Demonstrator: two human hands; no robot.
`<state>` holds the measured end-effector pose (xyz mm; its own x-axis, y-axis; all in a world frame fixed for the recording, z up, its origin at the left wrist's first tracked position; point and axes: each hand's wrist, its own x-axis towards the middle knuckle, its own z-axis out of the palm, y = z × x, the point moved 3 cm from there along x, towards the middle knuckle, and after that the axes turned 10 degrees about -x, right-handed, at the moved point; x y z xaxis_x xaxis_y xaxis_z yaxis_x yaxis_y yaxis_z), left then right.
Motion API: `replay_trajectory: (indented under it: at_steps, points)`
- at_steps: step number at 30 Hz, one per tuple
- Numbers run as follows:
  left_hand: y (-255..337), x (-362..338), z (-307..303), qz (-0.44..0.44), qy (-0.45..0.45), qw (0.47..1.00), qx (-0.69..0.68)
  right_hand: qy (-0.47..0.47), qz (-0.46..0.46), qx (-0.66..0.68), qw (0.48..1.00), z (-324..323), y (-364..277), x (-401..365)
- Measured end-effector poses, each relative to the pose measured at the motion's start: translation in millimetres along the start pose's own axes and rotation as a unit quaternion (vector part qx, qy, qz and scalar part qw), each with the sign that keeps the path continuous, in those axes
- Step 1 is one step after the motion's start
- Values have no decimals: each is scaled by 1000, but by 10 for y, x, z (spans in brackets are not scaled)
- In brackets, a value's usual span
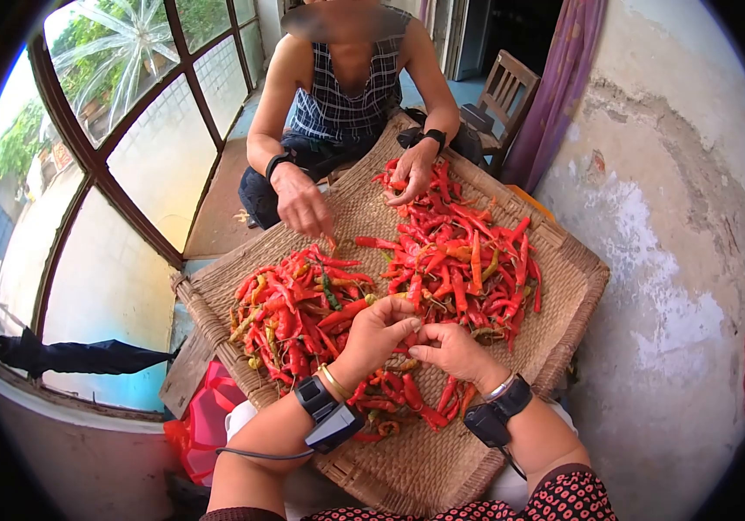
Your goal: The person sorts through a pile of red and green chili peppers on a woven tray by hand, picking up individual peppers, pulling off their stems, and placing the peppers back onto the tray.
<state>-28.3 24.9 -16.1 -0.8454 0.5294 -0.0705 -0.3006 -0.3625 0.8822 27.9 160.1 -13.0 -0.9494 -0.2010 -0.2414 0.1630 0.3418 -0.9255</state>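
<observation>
My left hand (377,334) and my right hand (458,354) meet over the middle of a woven tray (442,469). The left fingers are closed in a pinch on a red chili pepper (415,290), which points away from me. Close beside them, the right thumb and forefinger are pinched together, and what lies between them is hidden. Red chili peppers form a left pile (290,317) and a larger right pile (468,252). Below my hands lies a smaller group of chili peppers (412,399). A dark green one (330,293) stands out on the left pile.
Across the tray sits another person (346,95); one hand (305,204) is over the left pile, the other (414,172) over the right. A window (142,156) and a folded umbrella (86,356) are at left, a wall (659,260) at right, a wooden chair (507,95) behind.
</observation>
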Motion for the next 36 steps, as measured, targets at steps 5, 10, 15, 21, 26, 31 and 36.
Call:
replay_trajectory:
  at_steps: [5,10,15,21,26,31,36]
  points:
    - [86,17,-47,77,17,990,115,-80,21,-36,996,-56,-26,-24]
    - [221,-36,-181,89,-63,802,587,-30,18,-25,999,-233,-195,-59]
    - [-3,-201,-115,35,-183,701,688,223,-31,336,914,-471,-213,-22]
    - [-79,-241,-76,43,-210,671,710,97,1,155,983,-286,-52,20]
    - [-117,-199,-84,72,-201,639,739,117,2,92,989,-297,-131,8]
    - [-42,-159,-62,78,-170,666,722,139,4,108,984,-386,-65,-4]
    - [-93,-51,-151,77,-119,657,740,136,13,102,985,-398,-71,12]
